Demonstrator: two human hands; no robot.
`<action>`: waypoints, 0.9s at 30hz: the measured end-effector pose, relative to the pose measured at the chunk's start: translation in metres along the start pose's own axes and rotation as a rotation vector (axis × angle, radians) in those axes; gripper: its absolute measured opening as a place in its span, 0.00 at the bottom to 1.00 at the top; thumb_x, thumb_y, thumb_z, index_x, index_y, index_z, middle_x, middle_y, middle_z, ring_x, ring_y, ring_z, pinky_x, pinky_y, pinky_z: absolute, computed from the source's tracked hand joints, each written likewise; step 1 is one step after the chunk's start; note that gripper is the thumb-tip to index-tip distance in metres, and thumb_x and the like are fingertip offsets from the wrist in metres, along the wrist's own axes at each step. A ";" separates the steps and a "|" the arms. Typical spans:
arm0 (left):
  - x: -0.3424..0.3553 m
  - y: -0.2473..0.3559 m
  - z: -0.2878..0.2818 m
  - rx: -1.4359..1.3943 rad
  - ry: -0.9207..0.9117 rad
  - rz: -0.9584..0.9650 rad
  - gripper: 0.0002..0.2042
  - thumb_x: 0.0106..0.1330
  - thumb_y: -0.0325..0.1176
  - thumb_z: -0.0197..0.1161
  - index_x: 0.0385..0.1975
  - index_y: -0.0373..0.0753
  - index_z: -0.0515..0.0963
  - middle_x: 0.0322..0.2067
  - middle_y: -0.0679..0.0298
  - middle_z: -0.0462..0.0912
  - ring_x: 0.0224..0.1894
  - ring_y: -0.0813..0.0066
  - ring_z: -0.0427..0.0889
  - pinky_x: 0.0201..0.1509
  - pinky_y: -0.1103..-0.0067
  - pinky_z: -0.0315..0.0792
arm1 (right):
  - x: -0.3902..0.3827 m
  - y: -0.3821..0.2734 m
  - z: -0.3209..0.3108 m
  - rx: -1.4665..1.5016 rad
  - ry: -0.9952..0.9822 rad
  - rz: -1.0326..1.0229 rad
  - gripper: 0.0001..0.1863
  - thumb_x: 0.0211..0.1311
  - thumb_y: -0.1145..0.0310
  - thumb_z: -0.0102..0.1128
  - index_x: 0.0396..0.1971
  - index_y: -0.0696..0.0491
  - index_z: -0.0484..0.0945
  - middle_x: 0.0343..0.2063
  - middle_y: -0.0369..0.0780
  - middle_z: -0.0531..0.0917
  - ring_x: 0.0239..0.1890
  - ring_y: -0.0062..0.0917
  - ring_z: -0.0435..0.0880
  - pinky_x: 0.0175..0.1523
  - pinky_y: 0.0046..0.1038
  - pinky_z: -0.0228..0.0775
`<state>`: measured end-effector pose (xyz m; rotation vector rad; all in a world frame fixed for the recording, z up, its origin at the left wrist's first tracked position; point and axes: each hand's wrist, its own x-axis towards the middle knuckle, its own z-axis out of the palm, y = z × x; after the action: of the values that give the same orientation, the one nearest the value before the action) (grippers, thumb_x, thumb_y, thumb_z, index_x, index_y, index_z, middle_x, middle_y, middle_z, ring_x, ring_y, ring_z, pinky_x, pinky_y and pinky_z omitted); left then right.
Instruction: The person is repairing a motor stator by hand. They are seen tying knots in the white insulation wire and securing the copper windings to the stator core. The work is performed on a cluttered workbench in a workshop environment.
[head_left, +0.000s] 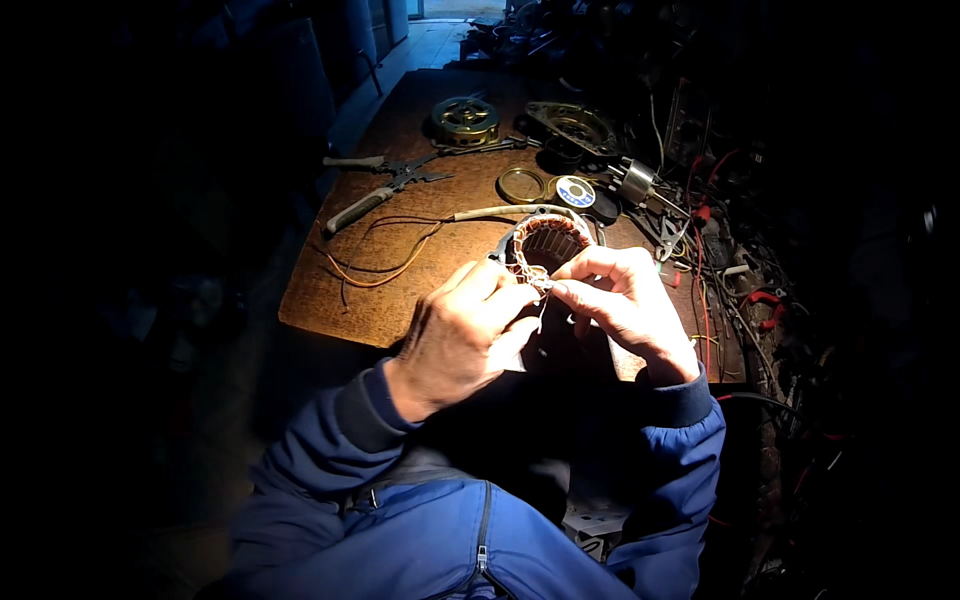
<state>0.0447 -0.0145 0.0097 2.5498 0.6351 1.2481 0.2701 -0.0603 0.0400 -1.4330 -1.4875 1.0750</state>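
A ring-shaped motor stator [520, 238] with copper windings and pale lacing stands on the near part of the wooden table, its slotted bore showing. My left hand [462, 325] is closed against its near left side, fingers bent around the rim and the thumb close to the lead wires. With thumb and forefinger my right hand [628, 300] pinches a thin light wire [541, 284] at the stator's near edge. The very tips of the fingers partly cover the wire ends. From behind the stator a white-sleeved cable [495, 212] runs left and ends in loose orange wires [400, 270].
Pliers with light handles [365, 205] lie open at the table's left. Farther back are a round brass-coloured housing [466, 118], a second metal cover [580, 125], a white-and-blue labelled spool [574, 191] and a metal cylinder [632, 182]. Tangled wires [725, 280] crowd the right edge.
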 end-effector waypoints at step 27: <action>0.017 -0.018 0.019 -0.372 0.108 -0.281 0.07 0.67 0.17 0.67 0.43 0.32 0.82 0.38 0.61 0.88 0.38 0.77 0.88 0.42 0.81 0.81 | 0.002 0.012 0.001 0.072 0.004 -0.079 0.11 0.67 0.69 0.71 0.39 0.63 0.88 0.30 0.39 0.85 0.21 0.20 0.84 0.26 0.22 0.74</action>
<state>0.0633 0.0092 0.0029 2.0272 0.6818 1.2731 0.2726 -0.0582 0.0285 -1.3153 -1.4750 1.0666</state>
